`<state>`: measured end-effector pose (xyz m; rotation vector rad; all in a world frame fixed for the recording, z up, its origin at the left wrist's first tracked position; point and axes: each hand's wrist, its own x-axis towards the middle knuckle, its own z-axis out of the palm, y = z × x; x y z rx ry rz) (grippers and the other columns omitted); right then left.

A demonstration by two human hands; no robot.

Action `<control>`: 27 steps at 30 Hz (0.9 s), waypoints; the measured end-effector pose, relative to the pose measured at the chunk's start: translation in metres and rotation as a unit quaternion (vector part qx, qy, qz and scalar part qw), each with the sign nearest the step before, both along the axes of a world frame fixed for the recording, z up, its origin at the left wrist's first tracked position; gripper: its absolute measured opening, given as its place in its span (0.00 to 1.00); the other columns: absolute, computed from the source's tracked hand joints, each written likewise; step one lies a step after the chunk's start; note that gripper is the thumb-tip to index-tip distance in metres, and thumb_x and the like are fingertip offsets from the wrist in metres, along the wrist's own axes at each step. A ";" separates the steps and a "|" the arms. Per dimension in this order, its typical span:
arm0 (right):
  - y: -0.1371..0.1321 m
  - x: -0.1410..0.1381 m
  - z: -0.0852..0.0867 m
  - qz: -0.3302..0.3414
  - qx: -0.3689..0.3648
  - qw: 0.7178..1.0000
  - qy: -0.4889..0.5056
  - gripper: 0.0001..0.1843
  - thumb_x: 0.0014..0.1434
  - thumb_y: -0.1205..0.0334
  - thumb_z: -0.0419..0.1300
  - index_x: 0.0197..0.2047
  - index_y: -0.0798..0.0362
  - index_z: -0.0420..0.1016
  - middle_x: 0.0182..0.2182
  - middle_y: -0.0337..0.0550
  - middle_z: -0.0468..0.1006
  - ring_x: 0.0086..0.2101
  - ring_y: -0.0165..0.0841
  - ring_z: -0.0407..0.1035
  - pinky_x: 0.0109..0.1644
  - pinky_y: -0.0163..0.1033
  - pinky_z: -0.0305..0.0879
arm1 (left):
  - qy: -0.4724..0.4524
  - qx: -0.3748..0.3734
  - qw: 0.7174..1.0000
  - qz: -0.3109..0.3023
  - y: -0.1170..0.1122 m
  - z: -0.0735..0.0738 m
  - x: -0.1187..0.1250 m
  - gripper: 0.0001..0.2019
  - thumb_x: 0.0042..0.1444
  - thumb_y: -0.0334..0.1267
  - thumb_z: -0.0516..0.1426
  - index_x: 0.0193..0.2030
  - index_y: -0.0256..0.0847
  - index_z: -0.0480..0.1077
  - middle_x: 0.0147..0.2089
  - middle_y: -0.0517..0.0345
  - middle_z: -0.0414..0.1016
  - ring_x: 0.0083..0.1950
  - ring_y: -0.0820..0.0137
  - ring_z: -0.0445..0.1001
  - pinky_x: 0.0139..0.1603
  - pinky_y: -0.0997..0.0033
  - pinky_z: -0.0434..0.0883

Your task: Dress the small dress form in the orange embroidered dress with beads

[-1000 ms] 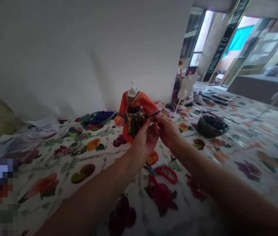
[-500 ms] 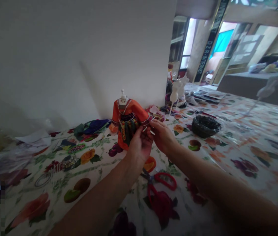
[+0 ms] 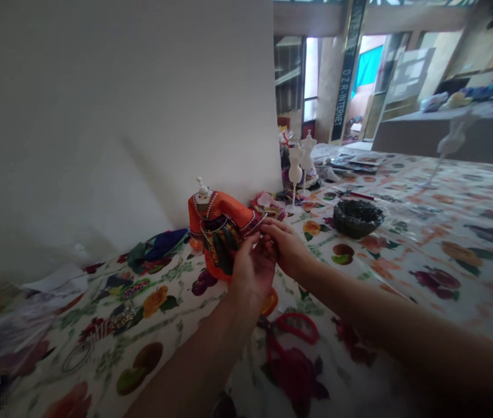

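A miniature orange dress [image 3: 222, 206] with pearl-like trim and a dark patterned skirt front is on a small white dress form [image 3: 202, 187], which leans left. My left hand [image 3: 252, 264] is closed on the sleeve's cuff from below, thumb on top. My right hand [image 3: 283, 241] pinches the end of the same sleeve, which is drawn out to the right. The fingertips of both hands nearly meet there, partly hidden. Red-handled scissors [image 3: 296, 328] lie on the table below my wrists.
Two bare white dress forms [image 3: 295, 168] stand behind on the right, a third [image 3: 453, 136] farther right. A black plastic-lined bowl [image 3: 358, 219] sits right of my hands. Folded dark fabric [image 3: 159, 245] and beads [image 3: 124, 316] lie left on the fruit-print tablecloth [image 3: 202, 316]. A wall rises behind.
The view has swung to the right. The dress form tilts more to the left, and the sleeve is stretched farther out toward my right hand. Both hands keep their hold.
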<state>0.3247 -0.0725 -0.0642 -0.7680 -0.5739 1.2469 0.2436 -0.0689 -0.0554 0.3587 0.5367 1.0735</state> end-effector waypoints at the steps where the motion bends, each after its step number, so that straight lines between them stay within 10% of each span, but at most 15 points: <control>1: -0.001 0.001 0.000 -0.003 0.002 1.000 -0.002 0.12 0.43 0.61 0.70 0.32 0.52 0.74 0.17 0.28 0.67 0.17 0.20 0.59 0.17 0.24 0.52 | -0.007 -0.004 1.000 -0.001 0.000 0.000 0.002 0.11 0.62 0.25 0.53 0.30 0.35 0.73 0.25 0.60 0.71 0.24 0.80 0.69 0.28 0.83 0.69; 14: -0.003 0.017 -0.003 -0.019 0.039 0.997 -0.066 0.13 0.46 0.58 0.71 0.35 0.53 0.78 0.28 0.35 0.76 0.27 0.24 0.68 0.34 0.33 0.68 | -0.032 -0.004 0.999 -0.008 0.008 0.004 0.004 0.10 0.61 0.23 0.53 0.31 0.33 0.73 0.25 0.60 0.72 0.23 0.80 0.68 0.25 0.83 0.66; 27: 0.005 0.017 0.007 -0.029 0.029 0.996 -0.081 0.15 0.44 0.55 0.74 0.30 0.51 0.76 0.25 0.33 0.72 0.26 0.25 0.64 0.27 0.33 0.56 | -0.020 -0.001 1.000 0.008 0.009 0.002 0.003 0.08 0.61 0.23 0.55 0.33 0.35 0.73 0.25 0.61 0.71 0.24 0.81 0.68 0.24 0.85 0.67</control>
